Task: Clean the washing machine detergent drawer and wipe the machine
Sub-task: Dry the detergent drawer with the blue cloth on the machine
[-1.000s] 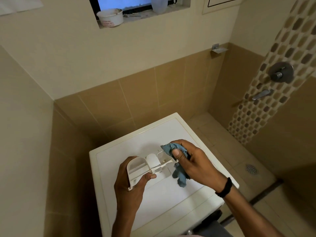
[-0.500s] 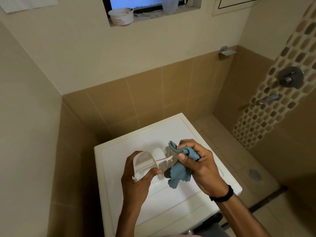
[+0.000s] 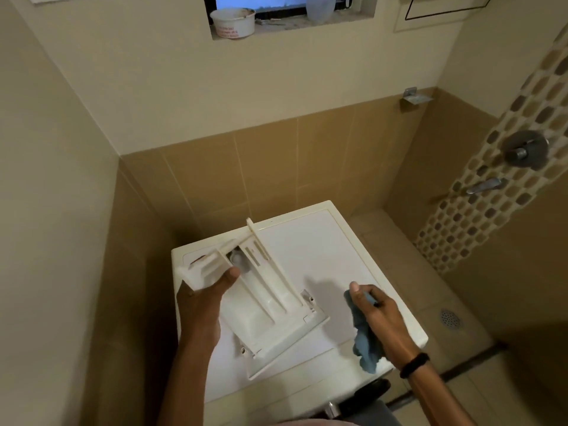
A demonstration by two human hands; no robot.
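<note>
The white detergent drawer (image 3: 270,305) is held above the top of the white washing machine (image 3: 332,259), its open compartments facing up and its front panel toward me. My left hand (image 3: 203,305) grips the drawer by its left side, thumb on the inner wall. Apart from the drawer, to the right, my right hand (image 3: 381,318) is closed on a crumpled blue cloth (image 3: 365,342) that hangs down over the machine's right front corner. A black band circles the right wrist.
The machine stands in a corner of brown-tiled walls. A tiled shower floor with a drain (image 3: 450,318) lies to the right, below a tap (image 3: 485,186) on a mosaic strip. A white tub (image 3: 233,23) sits on the window ledge above.
The drawer has been turned over from its curved underside to open side up and now points away from me. My right hand with the cloth has come off the drawer and moved right.
</note>
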